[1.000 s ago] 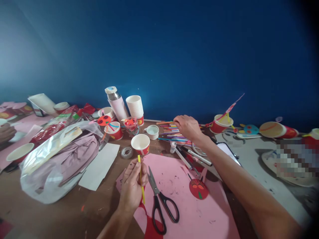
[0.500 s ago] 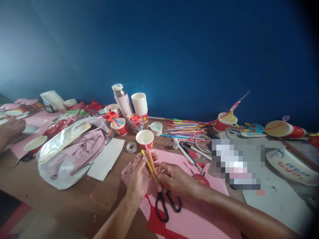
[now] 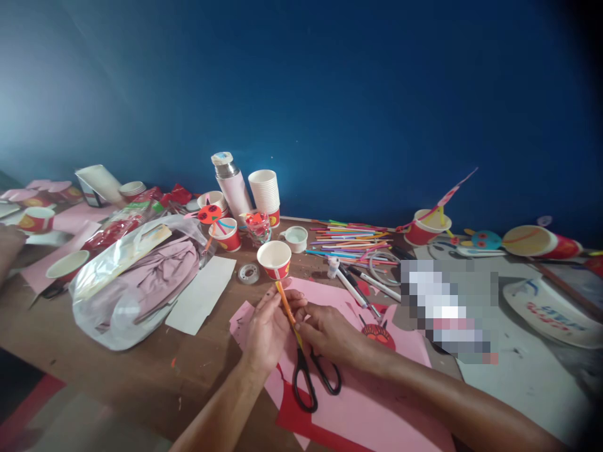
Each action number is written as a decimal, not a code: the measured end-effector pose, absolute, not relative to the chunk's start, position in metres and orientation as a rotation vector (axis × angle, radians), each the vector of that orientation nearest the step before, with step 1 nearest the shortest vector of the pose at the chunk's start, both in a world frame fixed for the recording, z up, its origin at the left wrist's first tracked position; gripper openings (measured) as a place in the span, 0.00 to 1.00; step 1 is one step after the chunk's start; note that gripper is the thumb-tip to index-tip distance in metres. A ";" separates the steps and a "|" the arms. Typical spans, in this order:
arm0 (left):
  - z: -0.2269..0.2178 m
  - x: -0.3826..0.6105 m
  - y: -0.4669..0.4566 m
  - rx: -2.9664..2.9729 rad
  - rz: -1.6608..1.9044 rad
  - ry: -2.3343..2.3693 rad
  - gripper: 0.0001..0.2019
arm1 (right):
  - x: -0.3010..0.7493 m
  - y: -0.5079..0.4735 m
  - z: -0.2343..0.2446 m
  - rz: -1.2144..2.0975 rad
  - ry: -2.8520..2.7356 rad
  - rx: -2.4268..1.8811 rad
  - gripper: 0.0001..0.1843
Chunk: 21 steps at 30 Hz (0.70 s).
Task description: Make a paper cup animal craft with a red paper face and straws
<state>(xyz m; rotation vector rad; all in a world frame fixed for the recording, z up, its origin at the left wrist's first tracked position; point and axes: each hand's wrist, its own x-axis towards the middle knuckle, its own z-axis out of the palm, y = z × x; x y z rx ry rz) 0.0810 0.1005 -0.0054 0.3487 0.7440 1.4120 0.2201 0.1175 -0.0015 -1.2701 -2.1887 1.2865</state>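
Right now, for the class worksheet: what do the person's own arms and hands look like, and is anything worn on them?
The left hand and right hand are bare, with no gloves or rings that can be seen. The left forearm and right forearm are bare too, with no sleeve, watch or bracelet in view.

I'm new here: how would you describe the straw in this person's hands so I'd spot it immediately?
On the wooden table, find the pink paper sheet with black-handled scissors on it. Above them, the left hand and right hand pinch an orange straw, yellow showing at its lower end. Unlike the coloured straws heaped farther right, it is held up.
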 end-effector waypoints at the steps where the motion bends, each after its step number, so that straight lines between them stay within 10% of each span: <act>1: -0.005 0.081 0.100 0.354 1.412 0.749 0.15 | 0.220 0.118 -0.003 1.244 -2.207 -1.282 0.09; 21: 0.002 0.072 0.104 0.399 1.485 0.783 0.06 | 0.235 0.143 0.009 1.576 -1.820 -1.149 0.21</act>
